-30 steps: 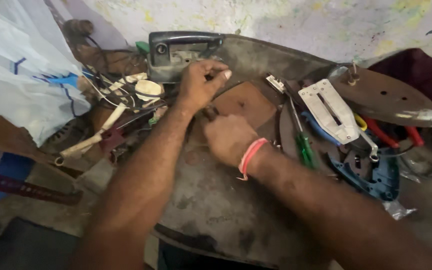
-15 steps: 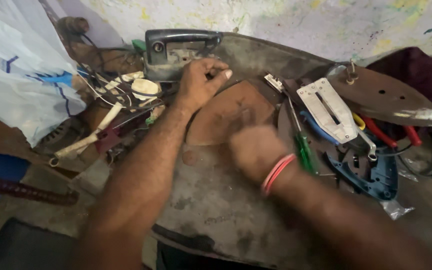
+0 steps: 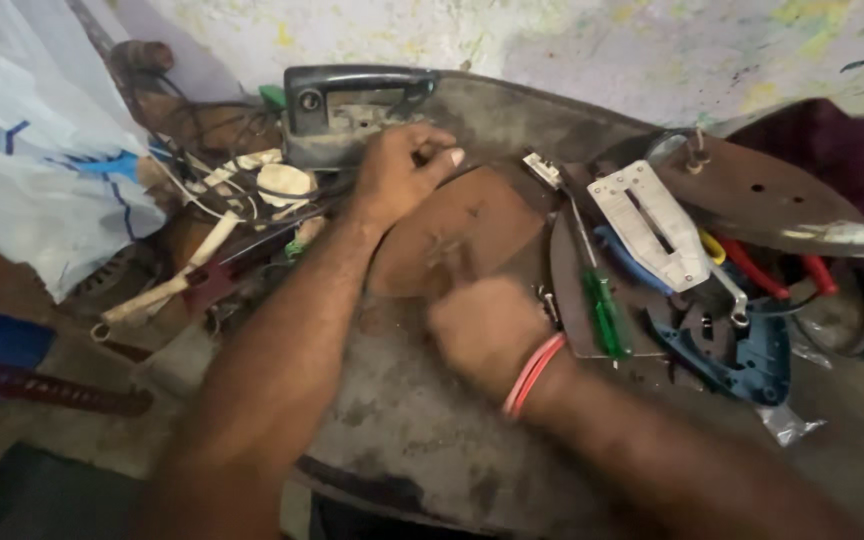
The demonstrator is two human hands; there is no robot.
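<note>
Nearest to me, my right hand (image 3: 487, 335) is curled loosely into a fist over the dark, stained work surface (image 3: 402, 440), a pink band (image 3: 532, 375) on its wrist. It is blurred, so I cannot tell whether its fingers grip anything; it sits at the near edge of the brown iron soleplate (image 3: 462, 235), which lies flat in the middle of the surface.

Just right of that hand a green-handled screwdriver (image 3: 602, 310) lies pointing away from me, on a darker plate. Further right are a white metal bracket (image 3: 652, 225), a blue plastic iron part (image 3: 752, 355) and red-handled pliers (image 3: 762, 270).

Beyond the soleplate, my left hand (image 3: 397, 175) rests on its far left edge, fingers bent together and pressing down against the base of the black iron body (image 3: 352, 115) with its handle. Whether those fingers pinch something small, I cannot tell.

To the far left is a tangle of wires (image 3: 242, 195) and cream parts, then a white plastic bag (image 3: 32, 150). At the far right lies another rusty soleplate (image 3: 762, 195), against the painted wall (image 3: 552, 40).
</note>
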